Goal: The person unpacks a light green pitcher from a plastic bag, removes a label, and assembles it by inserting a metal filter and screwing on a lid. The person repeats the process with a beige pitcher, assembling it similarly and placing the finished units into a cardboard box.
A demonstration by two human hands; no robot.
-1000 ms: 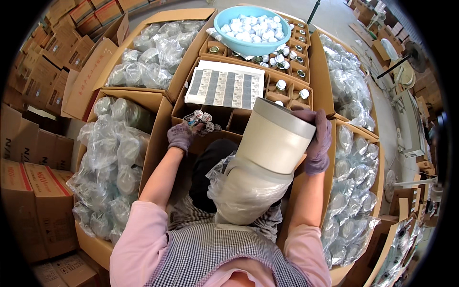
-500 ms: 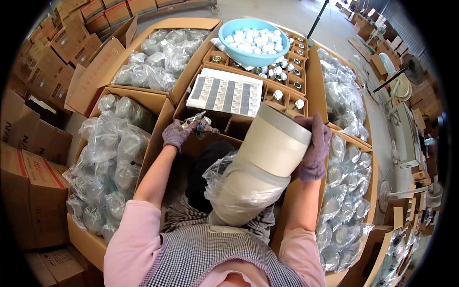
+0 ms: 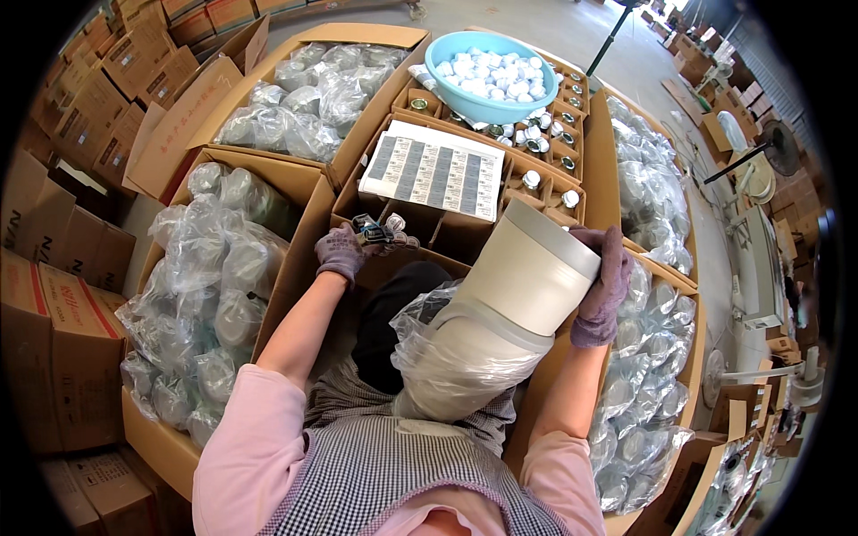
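Note:
My left hand (image 3: 340, 251), in a mauve glove, is closed on a small dark-and-silvery tool (image 3: 380, 230) whose exact kind I cannot make out. It is over the near edge of a divided carton (image 3: 456, 237). My right hand (image 3: 605, 281), gloved too, grips the grey-rimmed top end of a cream cylinder (image 3: 527, 272), with some fingers hidden behind it. The cylinder leans to the upper right across my lap. Its lower part (image 3: 465, 357) bulges and is wrapped in clear plastic film. A stack of printed label sheets (image 3: 433, 168) lies on the carton between my hands.
A light blue basin (image 3: 483, 103) of white caps sits on the carton at the back. Bagged clear items (image 3: 237, 259) fill open boxes on both sides; one (image 3: 648, 357) is close to my right forearm. Stacked cartons (image 3: 71, 348) stand at far left, a fan (image 3: 778, 147) at far right.
My left hand and its tool have turned and shifted slightly right. The cream cylinder and my right hand have moved a little right and down. The scene has shifted slightly with my head.

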